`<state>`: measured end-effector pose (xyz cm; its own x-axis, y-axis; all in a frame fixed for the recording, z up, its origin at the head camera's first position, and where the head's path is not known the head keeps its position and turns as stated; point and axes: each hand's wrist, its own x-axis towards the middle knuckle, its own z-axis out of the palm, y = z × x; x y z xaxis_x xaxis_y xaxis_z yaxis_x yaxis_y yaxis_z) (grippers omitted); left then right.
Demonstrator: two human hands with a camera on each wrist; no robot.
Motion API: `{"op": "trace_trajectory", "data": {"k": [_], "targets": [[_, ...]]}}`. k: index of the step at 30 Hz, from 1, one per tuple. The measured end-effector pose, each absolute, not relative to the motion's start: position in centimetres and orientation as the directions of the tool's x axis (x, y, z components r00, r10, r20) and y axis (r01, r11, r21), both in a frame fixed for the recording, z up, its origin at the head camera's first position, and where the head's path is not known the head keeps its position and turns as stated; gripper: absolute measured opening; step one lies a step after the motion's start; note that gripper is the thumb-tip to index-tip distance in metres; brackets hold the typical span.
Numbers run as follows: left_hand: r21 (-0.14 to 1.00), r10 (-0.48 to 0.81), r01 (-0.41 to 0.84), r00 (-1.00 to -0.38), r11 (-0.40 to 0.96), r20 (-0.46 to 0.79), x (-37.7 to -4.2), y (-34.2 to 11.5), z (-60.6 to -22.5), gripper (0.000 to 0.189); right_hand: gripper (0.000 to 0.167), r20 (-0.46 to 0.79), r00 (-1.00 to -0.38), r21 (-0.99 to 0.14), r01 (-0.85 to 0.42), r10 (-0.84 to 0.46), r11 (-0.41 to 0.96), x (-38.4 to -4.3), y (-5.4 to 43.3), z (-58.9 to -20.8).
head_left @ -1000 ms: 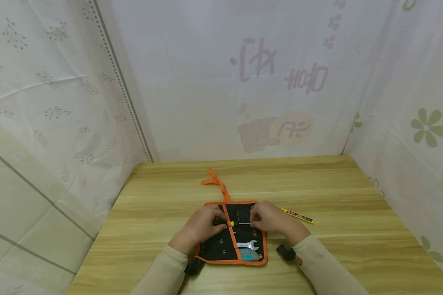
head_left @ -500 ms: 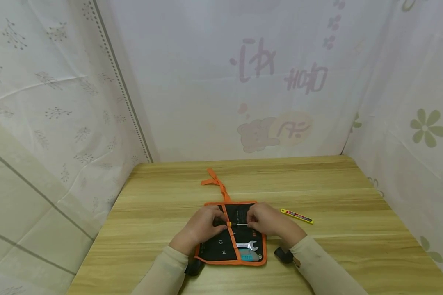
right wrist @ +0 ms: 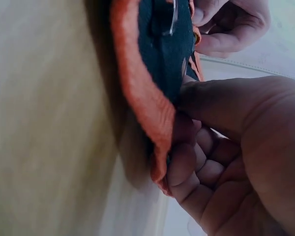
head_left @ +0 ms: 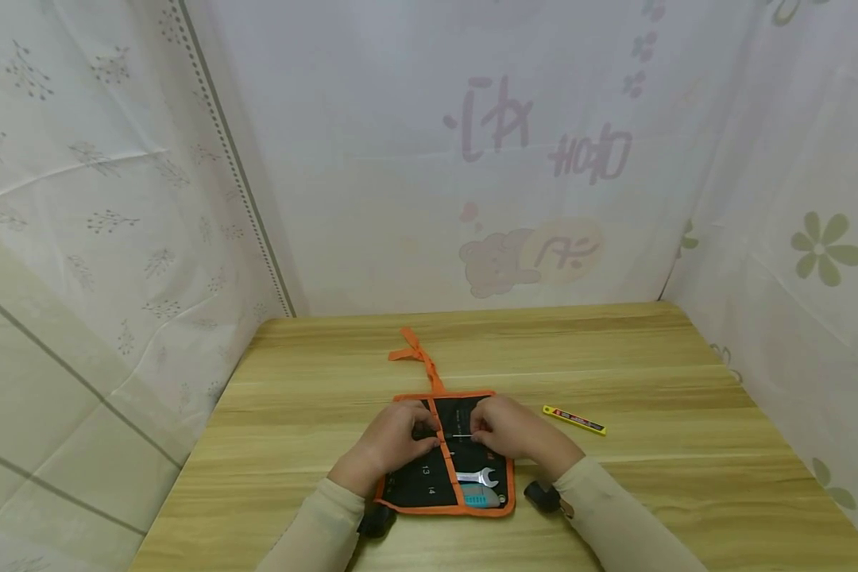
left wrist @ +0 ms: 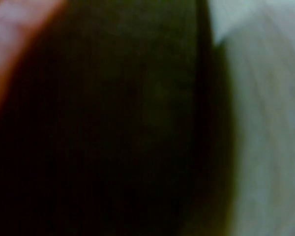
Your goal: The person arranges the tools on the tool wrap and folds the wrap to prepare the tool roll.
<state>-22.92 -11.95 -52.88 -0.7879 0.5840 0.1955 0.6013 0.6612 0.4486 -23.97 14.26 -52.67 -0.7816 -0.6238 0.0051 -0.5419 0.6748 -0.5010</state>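
Observation:
A black tool pouch [head_left: 473, 455] with orange trim lies unrolled on the table. My left hand [head_left: 386, 441] pinches the pouch near its orange middle band [head_left: 449, 469], thumb and fingers curled there. My right hand [head_left: 518, 431] pinches the thin metal shaft of a screwdriver [head_left: 461, 435], which lies across the pouch; its handle end is hidden behind the band. An open-end wrench [head_left: 477, 477] and a teal-and-grey utility knife [head_left: 481, 496] sit in the lower pockets. In the right wrist view, the right hand's curled fingers [right wrist: 183, 164] are beside the orange edge. The left wrist view is dark and blurred.
A yellow flat stick-like case [head_left: 574, 420] with red-and-black print lies right of the pouch. Orange tie straps [head_left: 423, 357] stretch out behind it. Dark wrist devices [head_left: 543, 497] hang at both wrists. Patterned curtains enclose the wooden table [head_left: 293, 373].
My right hand has moved a little left with the screwdriver, and its yellow part has slid out of sight behind the orange band. The left hand has stayed in place.

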Motion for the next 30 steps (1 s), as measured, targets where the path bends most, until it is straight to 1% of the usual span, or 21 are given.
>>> {"op": "trace_trajectory", "data": {"k": [9, 16, 27, 30], "targets": [[0.442, 0.594, 0.614, -0.778, 0.654, 0.202, -22.99, -11.94, -52.94, 0.010, 0.026, 0.029, -0.771, -0.485, -0.567, -0.636, 0.666, -24.04, 13.98, -52.73], [0.423, 0.587, 0.611, -0.784, 0.669, 0.204, -23.01, -11.97, -52.96, 0.011, 0.025, 0.021, -0.771, -0.504, -0.558, -0.637, 0.659, -24.21, 13.70, -52.65], [0.383, 0.583, 0.609, -0.788, 0.695, 0.197, -22.97, -11.99, -52.69, 0.011, 0.016, -0.014, -0.794, -0.557, -0.499, -0.608, 0.664, -24.54, 13.87, -52.73], [0.381, 0.579, 0.605, -0.792, 0.699, 0.195, -22.97, -11.95, -52.64, 0.011, 0.011, -0.010, -0.795, -0.552, -0.502, -0.607, 0.666, -24.46, 14.09, -52.42]]}}
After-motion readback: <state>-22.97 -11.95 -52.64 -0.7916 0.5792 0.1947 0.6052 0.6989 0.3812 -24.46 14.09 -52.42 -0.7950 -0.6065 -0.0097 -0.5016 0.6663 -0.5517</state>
